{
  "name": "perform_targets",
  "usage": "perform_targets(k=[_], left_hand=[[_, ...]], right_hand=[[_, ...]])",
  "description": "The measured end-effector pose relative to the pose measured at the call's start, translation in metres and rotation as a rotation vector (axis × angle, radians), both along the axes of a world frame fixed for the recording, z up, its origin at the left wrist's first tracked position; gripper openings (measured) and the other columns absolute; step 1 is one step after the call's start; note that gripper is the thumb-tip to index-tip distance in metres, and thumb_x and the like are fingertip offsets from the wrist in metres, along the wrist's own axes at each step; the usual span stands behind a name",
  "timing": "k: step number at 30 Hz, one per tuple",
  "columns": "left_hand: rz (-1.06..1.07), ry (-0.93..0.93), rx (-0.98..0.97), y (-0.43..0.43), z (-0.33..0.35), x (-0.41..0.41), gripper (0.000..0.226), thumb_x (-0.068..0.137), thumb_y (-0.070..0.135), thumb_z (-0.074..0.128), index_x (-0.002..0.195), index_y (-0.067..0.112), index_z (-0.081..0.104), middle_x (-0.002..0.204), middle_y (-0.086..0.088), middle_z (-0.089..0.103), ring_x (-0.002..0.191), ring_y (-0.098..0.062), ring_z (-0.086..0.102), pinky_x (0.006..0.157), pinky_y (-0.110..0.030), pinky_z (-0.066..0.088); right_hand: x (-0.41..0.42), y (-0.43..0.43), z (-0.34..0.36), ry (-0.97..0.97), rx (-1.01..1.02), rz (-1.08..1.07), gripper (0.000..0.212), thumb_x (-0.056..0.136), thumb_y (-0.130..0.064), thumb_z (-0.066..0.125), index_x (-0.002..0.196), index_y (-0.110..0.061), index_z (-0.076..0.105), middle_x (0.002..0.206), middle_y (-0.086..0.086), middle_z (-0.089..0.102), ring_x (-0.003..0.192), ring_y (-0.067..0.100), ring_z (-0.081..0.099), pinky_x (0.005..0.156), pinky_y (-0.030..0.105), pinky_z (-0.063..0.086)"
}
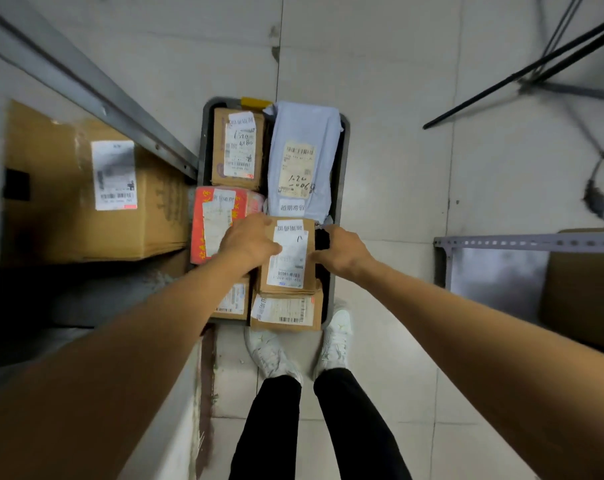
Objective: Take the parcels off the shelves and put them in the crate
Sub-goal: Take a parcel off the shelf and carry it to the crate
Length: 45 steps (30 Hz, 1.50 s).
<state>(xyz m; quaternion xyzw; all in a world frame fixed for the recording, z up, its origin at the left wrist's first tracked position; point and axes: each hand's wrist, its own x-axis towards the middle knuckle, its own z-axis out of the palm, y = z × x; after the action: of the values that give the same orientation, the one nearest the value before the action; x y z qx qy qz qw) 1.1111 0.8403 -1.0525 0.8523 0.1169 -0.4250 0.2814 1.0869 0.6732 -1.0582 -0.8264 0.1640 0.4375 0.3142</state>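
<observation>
We are looking straight down on a person standing in white shoes at the near end of a dark crate on the tiled floor, both bare arms reaching down over it. Nearest the shoes, a labelled brown box is lying at the crate's near end and seems to be overhanging the rim. Just beyond, the small cardboard parcel is sitting on top of the lower layer. The left hand is curling over its far left corner, and the right hand is gripping its right edge, fingers wrapping down out of sight. Beside the left hand a red parcel is filling the middle. Farther on, a taped carton and a grey mailer bag are lying side by side. A large carton is waiting on the left shelf, and a blurred brown parcel on the right shelf.

The bottom layer is looking full. We are judging that the small parcel, released on this uneven stack, could slide over the right rim or tip toward the shoes, nudging the overhanging box out with it.
</observation>
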Motion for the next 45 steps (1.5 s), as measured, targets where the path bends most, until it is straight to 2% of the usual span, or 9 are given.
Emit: perform_targets(k=[2,6,10,15,18,23,34,39,45], left_hand=[[-0.099,-0.019,0.026,-0.003,0.037,0.017,0.046,0.083,0.016,0.071,0.126,0.015,0.057,0.123,-0.007,0.06,0.11,-0.024,0.058,0.092,-0.034,0.049],[-0.293,-0.098,0.07,-0.01,0.128,0.047,0.03,0.078,0.019,0.076,0.104,0.017,0.062,0.112,-0.004,0.062,0.1,-0.023,0.061,0.083,-0.034,0.052],[-0.45,-0.248,0.151,-0.016,0.241,0.078,0.029,0.074,0.025,0.076,0.099,0.019,0.062,0.101,-0.001,0.063,0.093,-0.023,0.062,0.08,-0.034,0.053],[-0.533,-0.447,0.206,-0.029,0.399,0.118,0.032,0.073,0.031,0.077,0.099,0.018,0.064,0.105,-0.004,0.065,0.095,-0.025,0.062,0.082,-0.037,0.053],[-0.537,-0.57,0.213,-0.034,0.489,0.129,0.038,0.073,0.032,0.079,0.106,0.018,0.064,0.11,-0.004,0.065,0.098,-0.025,0.062,0.082,-0.036,0.052],[-0.542,-0.69,0.232,-0.04,0.592,0.119,0.041,0.073,0.031,0.078,0.11,0.019,0.062,0.11,-0.003,0.063,0.096,-0.025,0.062,0.084,-0.039,0.054],[-0.356,-0.783,0.381,-0.029,0.676,0.016,0.038,0.074,0.038,0.075,0.106,0.02,0.063,0.106,0.0,0.065,0.095,-0.022,0.063,0.083,-0.037,0.054],[-0.152,-0.763,0.41,-0.017,0.687,-0.07,0.036,0.075,0.036,0.076,0.105,0.019,0.065,0.106,-0.002,0.066,0.097,-0.022,0.063,0.085,-0.038,0.053],[0.084,-0.726,0.504,0.004,0.693,-0.199,0.034,0.073,0.037,0.076,0.101,0.021,0.066,0.107,-0.002,0.066,0.103,-0.021,0.059,0.083,-0.035,0.052]], right_hand=[[0.013,-0.004,0.034,-0.046,-0.001,0.063,0.047,0.085,-0.023,0.069,0.127,-0.013,0.049,0.123,0.009,0.06,0.105,0.027,0.06,0.087,0.036,0.052],[0.041,-0.012,0.119,-0.148,-0.087,0.345,0.072,0.077,-0.023,0.078,0.139,-0.012,0.042,0.133,0.01,0.054,0.116,0.028,0.055,0.094,0.036,0.049],[0.075,-0.022,0.23,-0.272,-0.183,0.57,0.06,0.078,-0.037,0.076,0.127,-0.011,0.054,0.121,0.01,0.059,0.102,0.027,0.056,0.078,0.032,0.047],[0.107,-0.036,0.389,-0.466,-0.244,0.572,0.067,0.078,-0.047,0.073,0.131,-0.012,0.05,0.126,0.01,0.056,0.11,0.031,0.055,0.088,0.038,0.05],[0.113,-0.044,0.479,-0.582,-0.293,0.545,0.074,0.078,-0.05,0.072,0.137,-0.014,0.046,0.124,0.012,0.056,0.109,0.032,0.055,0.08,0.034,0.047],[0.107,-0.049,0.585,-0.698,-0.354,0.54,0.069,0.076,-0.049,0.074,0.128,-0.01,0.052,0.116,0.013,0.06,0.106,0.032,0.057,0.089,0.041,0.05],[0.046,-0.051,0.674,-0.867,-0.367,0.719,0.058,0.077,-0.057,0.069,0.11,-0.01,0.058,0.098,0.01,0.058,0.081,0.026,0.056,0.063,0.033,0.046],[-0.001,-0.037,0.683,-0.896,-0.256,0.856,0.069,0.079,-0.057,0.069,0.127,-0.01,0.053,0.117,0.013,0.06,0.1,0.03,0.06,0.087,0.043,0.052],[-0.075,-0.009,0.703,-0.98,-0.136,1.064,0.069,0.078,-0.055,0.071,0.126,-0.009,0.054,0.118,0.013,0.061,0.101,0.031,0.061,0.088,0.042,0.052]])
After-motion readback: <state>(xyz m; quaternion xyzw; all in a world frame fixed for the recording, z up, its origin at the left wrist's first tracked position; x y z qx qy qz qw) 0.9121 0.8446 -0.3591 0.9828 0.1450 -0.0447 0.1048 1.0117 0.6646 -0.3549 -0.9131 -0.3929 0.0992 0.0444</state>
